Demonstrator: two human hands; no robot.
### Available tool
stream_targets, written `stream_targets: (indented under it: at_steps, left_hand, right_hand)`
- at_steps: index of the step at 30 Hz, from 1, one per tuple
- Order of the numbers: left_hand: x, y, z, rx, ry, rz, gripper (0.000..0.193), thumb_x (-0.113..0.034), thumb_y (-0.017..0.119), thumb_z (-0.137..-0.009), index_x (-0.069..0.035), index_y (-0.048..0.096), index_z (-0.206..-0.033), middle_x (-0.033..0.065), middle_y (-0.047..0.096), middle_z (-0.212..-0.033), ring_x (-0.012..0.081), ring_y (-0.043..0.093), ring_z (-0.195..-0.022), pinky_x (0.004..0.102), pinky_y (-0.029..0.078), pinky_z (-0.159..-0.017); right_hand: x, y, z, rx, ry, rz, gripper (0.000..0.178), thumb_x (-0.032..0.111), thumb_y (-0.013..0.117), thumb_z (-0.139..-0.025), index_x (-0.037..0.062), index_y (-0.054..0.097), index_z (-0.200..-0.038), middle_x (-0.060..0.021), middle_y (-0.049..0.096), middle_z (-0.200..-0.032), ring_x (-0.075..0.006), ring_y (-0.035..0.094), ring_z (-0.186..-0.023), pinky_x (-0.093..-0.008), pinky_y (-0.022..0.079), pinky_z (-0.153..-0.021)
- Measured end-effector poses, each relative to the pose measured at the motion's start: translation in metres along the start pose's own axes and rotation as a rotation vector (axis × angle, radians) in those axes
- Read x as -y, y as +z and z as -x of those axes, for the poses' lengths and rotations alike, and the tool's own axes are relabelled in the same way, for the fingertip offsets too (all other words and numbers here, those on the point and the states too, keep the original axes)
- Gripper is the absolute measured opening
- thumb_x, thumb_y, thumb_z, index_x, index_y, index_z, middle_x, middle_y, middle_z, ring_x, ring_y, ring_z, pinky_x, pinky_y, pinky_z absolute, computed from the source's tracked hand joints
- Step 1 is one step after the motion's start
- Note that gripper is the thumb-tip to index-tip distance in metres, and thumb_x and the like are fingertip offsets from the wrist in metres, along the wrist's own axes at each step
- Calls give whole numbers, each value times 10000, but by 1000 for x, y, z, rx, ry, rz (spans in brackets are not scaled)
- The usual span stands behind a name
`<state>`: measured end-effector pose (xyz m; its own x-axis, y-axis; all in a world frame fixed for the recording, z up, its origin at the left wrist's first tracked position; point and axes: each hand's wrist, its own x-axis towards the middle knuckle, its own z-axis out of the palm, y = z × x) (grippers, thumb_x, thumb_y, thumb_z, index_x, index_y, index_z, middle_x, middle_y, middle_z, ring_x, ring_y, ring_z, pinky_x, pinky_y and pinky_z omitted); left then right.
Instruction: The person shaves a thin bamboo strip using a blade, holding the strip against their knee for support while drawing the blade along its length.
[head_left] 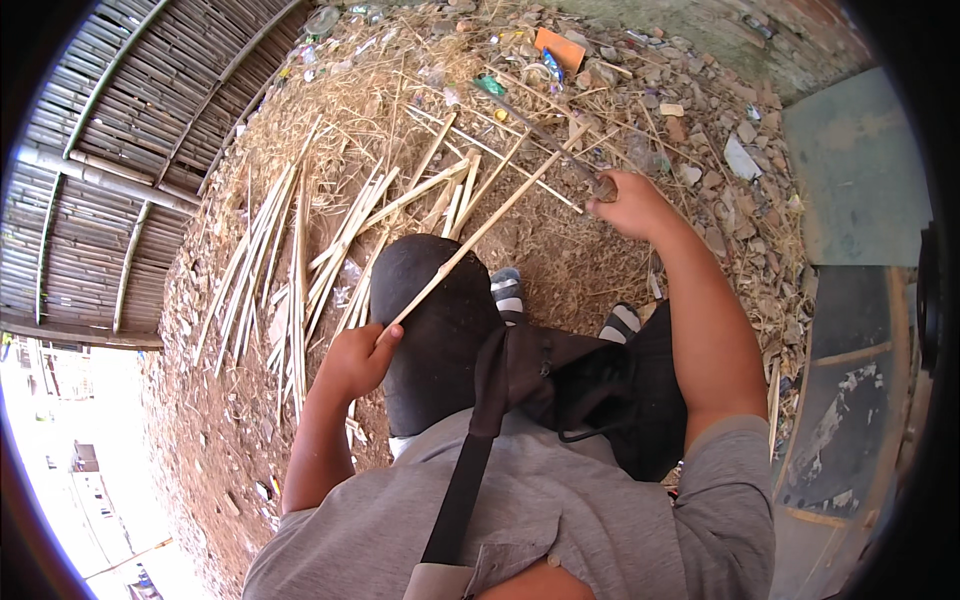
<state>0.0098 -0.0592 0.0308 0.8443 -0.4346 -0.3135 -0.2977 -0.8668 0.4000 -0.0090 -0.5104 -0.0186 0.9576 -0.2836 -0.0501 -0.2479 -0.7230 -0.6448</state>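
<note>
My left hand is closed around the near end of a pale split bamboo strip. The strip slants up and away to the right, passing over my dark-covered left knee. In my right hand is the handle of a long, narrow, dark-bladed knife, its blade pointing far left. Knife and strip cross near the strip's far end; whether they touch I cannot tell. Beyond my left knee lie several loose bamboo strips on the ground, some overlapping.
A bamboo-slat wall stands at the left. Dry straw and shavings cover the far ground, with rubble to the right. An orange block lies at the back. Grey-green panels border the right side.
</note>
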Motion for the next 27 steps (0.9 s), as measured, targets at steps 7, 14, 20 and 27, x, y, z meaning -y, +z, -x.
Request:
stream_targets:
  at_steps: [7, 14, 20, 27]
  left_hand:
    - [0, 1, 4, -15, -18, -14, 561, -449, 501, -1053, 32, 645, -802, 229, 615, -687, 413, 621, -672, 490, 464, -654]
    - [-2, 1, 6, -24, -35, -19, 599, -513, 518, -1036, 22, 640, -796, 279, 637, -736, 495, 631, -762, 539, 483, -696]
    - [-3, 0, 2, -1, -40, -23, 597, -510, 512, -1039, 23, 642, -804, 282, 633, -735, 495, 632, -773, 532, 484, -707]
    - [0, 2, 4, -19, -22, -14, 582, -479, 511, -1045, 25, 639, -783, 242, 622, -698, 438, 631, -704, 505, 469, -667]
  right_hand:
    - [57, 27, 18, 387, -263, 149, 282, 266, 756, -835, 73, 708, -1035, -162, 727, -938, -347, 711, -902, -466, 554, -797]
    - [35, 1, 10, 262, -164, 70, 300, 288, 784, -835, 50, 698, -996, -146, 714, -857, -331, 706, -837, -456, 536, -778]
    - [-6, -9, -1, 25, 73, 47, 516, 311, 782, -839, 17, 670, -1249, -148, 733, -1020, -311, 706, -953, -415, 542, -854]
    - [57, 16, 20, 348, -212, 142, 362, 304, 776, -840, 41, 700, -1078, -163, 733, -963, -353, 712, -952, -466, 553, -838]
